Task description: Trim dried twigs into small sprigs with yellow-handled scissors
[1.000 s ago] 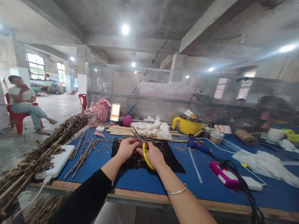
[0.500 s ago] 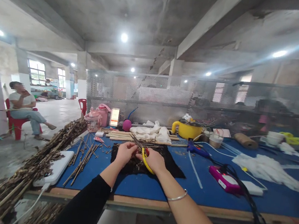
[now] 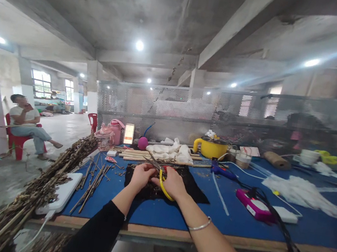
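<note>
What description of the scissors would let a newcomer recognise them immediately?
Find the blue table, then the black cloth lying on it. Over that cloth, the person's right hand holds the scissors. Unlike the brown twigs nearby, they have a bright yellow handle.

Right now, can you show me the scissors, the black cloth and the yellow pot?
Scissors (image 3: 161,182), head view: on the yellow handle.
Black cloth (image 3: 194,189), head view: on its right part.
Yellow pot (image 3: 213,150), head view: on its side.

The blue worktop bears black cloth under the right hand, a glue gun to that hand's right.
</note>
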Demonstrator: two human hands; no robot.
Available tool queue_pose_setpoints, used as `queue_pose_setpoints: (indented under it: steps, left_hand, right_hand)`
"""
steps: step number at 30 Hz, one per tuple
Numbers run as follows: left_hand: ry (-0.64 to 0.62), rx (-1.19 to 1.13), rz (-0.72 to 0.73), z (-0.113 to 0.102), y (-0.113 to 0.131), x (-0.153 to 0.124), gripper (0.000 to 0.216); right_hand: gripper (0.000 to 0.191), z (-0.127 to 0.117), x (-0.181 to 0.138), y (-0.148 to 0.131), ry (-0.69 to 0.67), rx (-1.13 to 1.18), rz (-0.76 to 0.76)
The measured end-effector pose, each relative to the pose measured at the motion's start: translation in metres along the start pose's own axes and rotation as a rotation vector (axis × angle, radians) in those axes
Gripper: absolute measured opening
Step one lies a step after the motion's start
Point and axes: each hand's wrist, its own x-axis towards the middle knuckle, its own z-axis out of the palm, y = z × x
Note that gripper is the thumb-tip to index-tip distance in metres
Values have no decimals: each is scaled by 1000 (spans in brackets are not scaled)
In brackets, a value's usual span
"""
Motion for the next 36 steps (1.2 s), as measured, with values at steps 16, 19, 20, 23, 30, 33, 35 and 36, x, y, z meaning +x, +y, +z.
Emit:
queue_pose_setpoints:
  steps: [16, 19, 20, 23, 30, 33, 35, 36]
  left_hand:
    - [59, 18, -48, -1, 4, -4, 12]
    - [90, -9, -104, -1, 6, -5, 17]
    - [97, -12, -120, -1, 6, -5, 18]
    - [103, -3, -147, -1, 8, -5, 18]
    - [78, -10, -113, 0, 2, 0, 11]
    - [51, -2, -115, 1, 0, 1, 10]
    - [37, 15, -123, 1, 0, 1, 11]
    - [34, 23, -126, 2, 0, 0, 12]
  right_hand:
    - [52, -8, 0, -3, -128, 0, 92]
    - [52, -8, 0, -2, -116, 12, 85]
    - [52, -8, 0, -2, -111, 21, 81]
    - [51, -8, 0, 0, -91, 37, 87]
    - [46, -9, -1, 0, -62, 71, 74]
    - [49, -6, -1, 0, -25, 74, 37]
    - [54, -4, 0, 0, -9, 53, 20]
    - [55, -3, 0, 0, -4, 39, 14]
